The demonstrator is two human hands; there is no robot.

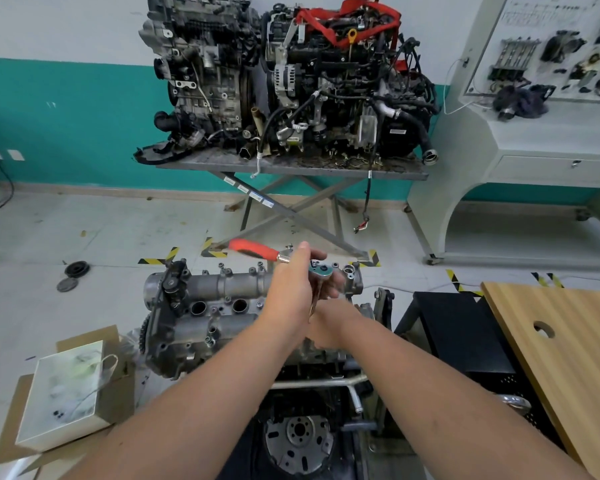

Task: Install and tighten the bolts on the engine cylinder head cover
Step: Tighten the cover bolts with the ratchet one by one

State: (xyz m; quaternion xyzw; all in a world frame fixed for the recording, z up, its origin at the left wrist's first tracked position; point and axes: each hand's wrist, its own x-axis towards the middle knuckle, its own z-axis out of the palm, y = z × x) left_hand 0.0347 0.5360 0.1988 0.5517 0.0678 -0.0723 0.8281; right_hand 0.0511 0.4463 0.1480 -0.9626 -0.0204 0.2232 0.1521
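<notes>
The grey cylinder head cover [222,285] sits on top of the engine in the centre, with several bolts standing in its far rim. Over its right end is a ratchet wrench [317,270] whose red handle [252,248] points left. A thin extension bar [314,301] runs down from the ratchet's head. My left hand [291,285] grips the ratchet at its head, thumb raised beside it. My right hand [328,325] lies lower, at the foot of the extension bar. My crossed left wrist hides its fingers.
A white box [66,393] on cardboard stands at the left of the engine. A wooden tabletop [551,341] and a black crate [465,334] are at the right. Two engines on a scissor table [291,166] stand behind, and round parts [77,269] lie on the floor.
</notes>
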